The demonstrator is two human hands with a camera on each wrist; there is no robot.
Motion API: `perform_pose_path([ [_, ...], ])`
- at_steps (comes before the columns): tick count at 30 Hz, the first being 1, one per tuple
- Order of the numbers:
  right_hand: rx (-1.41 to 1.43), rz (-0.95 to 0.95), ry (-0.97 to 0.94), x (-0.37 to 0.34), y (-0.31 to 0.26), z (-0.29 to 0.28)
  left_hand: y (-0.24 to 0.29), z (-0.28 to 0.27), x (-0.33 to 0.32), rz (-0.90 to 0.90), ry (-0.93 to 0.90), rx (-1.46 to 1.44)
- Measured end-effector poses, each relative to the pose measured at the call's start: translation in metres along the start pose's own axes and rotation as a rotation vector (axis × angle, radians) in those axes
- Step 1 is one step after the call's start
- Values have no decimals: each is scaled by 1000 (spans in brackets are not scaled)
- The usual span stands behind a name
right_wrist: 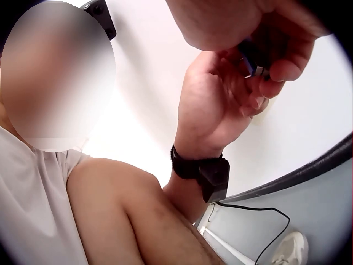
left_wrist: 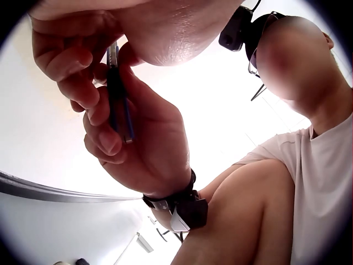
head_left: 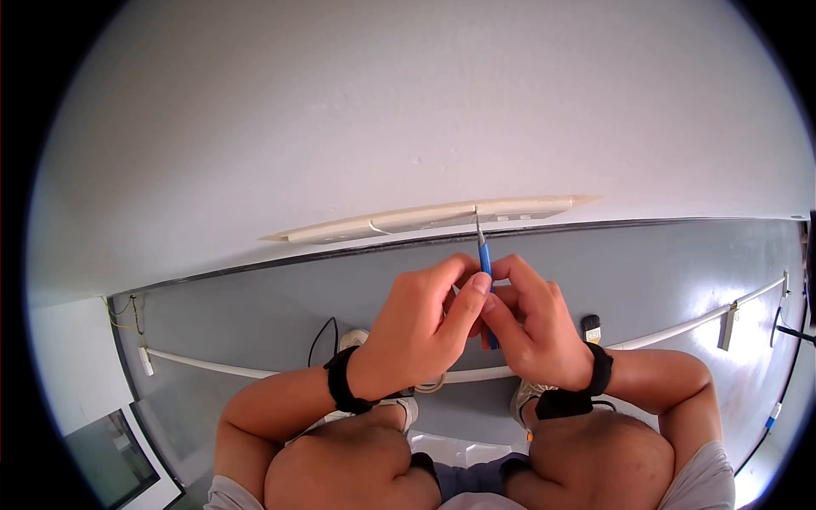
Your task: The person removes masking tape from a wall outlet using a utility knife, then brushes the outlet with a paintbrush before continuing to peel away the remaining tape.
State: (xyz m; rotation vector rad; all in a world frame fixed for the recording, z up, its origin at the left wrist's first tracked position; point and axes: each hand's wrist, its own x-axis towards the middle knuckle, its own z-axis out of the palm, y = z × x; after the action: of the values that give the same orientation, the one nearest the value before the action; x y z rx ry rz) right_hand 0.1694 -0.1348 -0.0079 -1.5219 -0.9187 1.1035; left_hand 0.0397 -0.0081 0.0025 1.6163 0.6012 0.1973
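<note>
Both hands meet around a slim blue utility knife [head_left: 485, 255], its blade directed at the wall. The left hand [head_left: 416, 327] pinches it, thumb laid along the handle. From the other side the right hand [head_left: 544, 336] also grips it, fingers curled behind the handle and thumb near its lower part. The blade tip overlaps a long socket panel [head_left: 425, 223] edged with beige masking tape [head_left: 340, 228], low on the wall. In the left wrist view, a segmented blade shows at the upper end of the knife [left_wrist: 117, 94]; fingers hide part of the handle.
A white wall [head_left: 408, 110] rises ahead, with a dark baseboard [head_left: 246, 269] along the grey floor. A white pipe [head_left: 680, 331] lies across the floor. Beside the right wrist is a paintbrush [head_left: 592, 325]; a black cable [head_left: 319, 342] curls near the left shoe [head_left: 354, 339].
</note>
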Motion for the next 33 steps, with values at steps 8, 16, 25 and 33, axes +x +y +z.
perform_pose_path([
  [8, 23, 199, -60, -8, 6, 5, -13, -3, -5, -76, -106, 97],
  [16, -88, -80, 4, -7, 9, 4, -9, -1, -8, 23, -51, 3],
  [25, 0, -115, -35, -10, 5, -5, -3, -1, -3, 43, -92, 30],
  [33, 43, -51, 40, -11, -9, -13, -11, -1, -8, 108, -94, 47],
])
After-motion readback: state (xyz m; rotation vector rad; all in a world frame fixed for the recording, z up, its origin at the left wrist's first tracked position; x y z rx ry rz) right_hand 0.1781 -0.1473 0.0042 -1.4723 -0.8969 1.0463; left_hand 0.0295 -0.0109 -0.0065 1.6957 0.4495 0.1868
